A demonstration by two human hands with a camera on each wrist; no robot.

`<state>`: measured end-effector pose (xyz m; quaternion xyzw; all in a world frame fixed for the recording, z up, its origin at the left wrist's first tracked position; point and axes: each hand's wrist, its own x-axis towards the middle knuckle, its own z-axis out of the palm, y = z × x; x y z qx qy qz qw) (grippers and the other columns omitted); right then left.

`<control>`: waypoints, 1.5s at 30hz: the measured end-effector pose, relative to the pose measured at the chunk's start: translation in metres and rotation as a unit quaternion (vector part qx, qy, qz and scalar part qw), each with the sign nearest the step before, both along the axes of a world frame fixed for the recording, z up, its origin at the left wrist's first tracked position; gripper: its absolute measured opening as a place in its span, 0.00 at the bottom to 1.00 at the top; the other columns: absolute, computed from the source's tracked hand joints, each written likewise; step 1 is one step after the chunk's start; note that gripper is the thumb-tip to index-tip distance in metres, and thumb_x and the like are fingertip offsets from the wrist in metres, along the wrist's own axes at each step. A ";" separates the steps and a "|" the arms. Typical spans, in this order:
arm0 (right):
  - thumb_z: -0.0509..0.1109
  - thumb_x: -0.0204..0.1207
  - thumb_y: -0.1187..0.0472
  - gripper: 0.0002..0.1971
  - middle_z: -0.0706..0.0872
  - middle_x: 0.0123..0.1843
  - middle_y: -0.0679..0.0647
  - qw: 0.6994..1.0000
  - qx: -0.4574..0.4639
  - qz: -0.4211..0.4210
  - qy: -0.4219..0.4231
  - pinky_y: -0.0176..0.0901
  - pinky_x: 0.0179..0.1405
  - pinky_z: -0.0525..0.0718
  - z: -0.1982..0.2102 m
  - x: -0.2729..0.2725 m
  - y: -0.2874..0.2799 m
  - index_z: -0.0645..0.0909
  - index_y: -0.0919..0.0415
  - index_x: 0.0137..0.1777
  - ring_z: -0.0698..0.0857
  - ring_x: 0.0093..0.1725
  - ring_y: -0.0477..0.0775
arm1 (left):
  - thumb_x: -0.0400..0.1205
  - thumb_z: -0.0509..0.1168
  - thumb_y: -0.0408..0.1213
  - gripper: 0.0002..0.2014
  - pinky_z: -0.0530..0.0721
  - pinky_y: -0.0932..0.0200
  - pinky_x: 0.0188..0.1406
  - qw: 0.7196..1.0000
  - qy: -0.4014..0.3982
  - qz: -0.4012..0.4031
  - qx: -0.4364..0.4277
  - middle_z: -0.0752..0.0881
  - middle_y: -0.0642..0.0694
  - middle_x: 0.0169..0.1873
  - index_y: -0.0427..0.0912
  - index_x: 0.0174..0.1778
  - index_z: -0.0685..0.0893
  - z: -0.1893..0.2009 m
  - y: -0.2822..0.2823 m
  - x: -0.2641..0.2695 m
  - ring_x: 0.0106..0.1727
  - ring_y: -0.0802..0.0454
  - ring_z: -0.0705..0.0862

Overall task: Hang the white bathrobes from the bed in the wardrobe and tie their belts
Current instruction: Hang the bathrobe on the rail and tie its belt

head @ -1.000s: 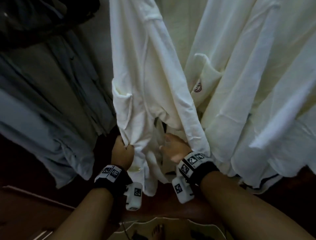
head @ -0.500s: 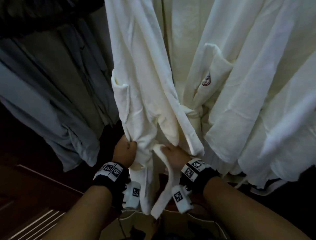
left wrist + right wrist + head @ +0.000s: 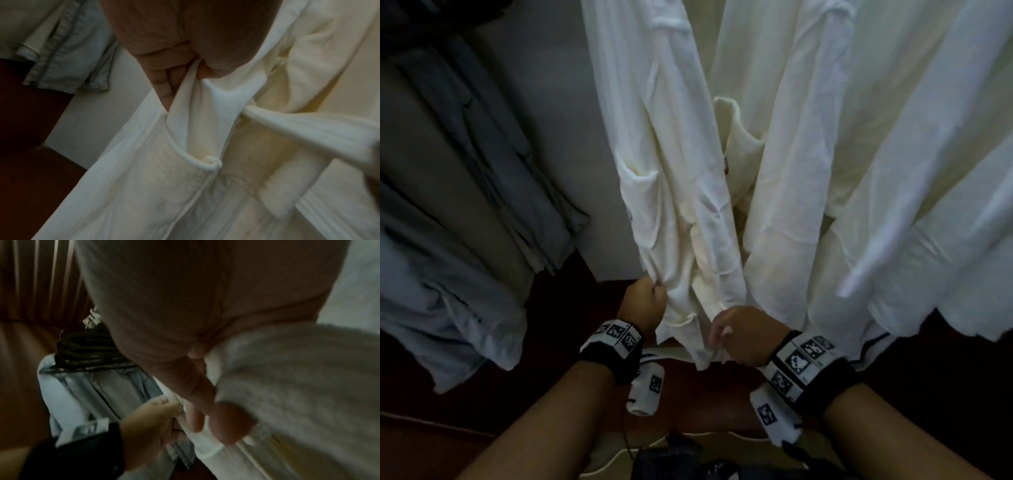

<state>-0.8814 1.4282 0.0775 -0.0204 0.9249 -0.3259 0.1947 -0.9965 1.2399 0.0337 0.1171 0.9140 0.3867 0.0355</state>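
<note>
The white bathrobe [image 3: 671, 192] hangs in the wardrobe, at the centre of the head view, with a second white bathrobe [image 3: 876, 171] just beside it on the right. Its belt [image 3: 298, 128] runs as a ribbed band across the robe front in the left wrist view. The left hand [image 3: 645, 301] is closed in a fist, gripping a fold of the robe's front edge near the hem. The right hand [image 3: 743, 337] has curled fingers [image 3: 197, 417] against the lower robe fabric; what it grips cannot be determined. Grey garments [image 3: 465, 222] hang well to the left.
</note>
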 end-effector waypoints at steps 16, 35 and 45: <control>0.72 0.76 0.42 0.27 0.91 0.49 0.50 0.856 -0.375 -0.350 0.063 0.48 0.54 0.86 -0.011 -0.109 -0.052 0.73 0.41 0.74 0.87 0.41 0.50 | 0.74 0.60 0.38 0.17 0.86 0.41 0.54 0.990 -0.002 0.076 0.115 0.82 0.36 0.58 0.45 0.60 0.74 0.057 -0.069 -0.216 0.53 0.33 0.85; 0.78 0.73 0.49 0.26 0.80 0.65 0.34 0.924 -0.249 -0.264 0.120 0.27 0.66 0.74 -0.014 -0.129 -0.106 0.79 0.48 0.71 0.77 0.65 0.32 | 0.75 0.76 0.44 0.25 0.80 0.61 0.51 0.990 0.024 -0.110 0.080 0.87 0.42 0.59 0.37 0.66 0.82 0.070 -0.045 -0.168 0.59 0.47 0.86; 0.69 0.80 0.59 0.08 0.89 0.51 0.59 0.917 -0.077 -0.313 0.233 0.44 0.51 0.80 -0.025 -0.157 -0.121 0.85 0.61 0.54 0.86 0.52 0.59 | 0.73 0.63 0.29 0.14 0.87 0.49 0.44 0.942 -0.083 -0.227 0.231 0.90 0.44 0.45 0.48 0.53 0.83 0.063 -0.075 -0.149 0.45 0.46 0.90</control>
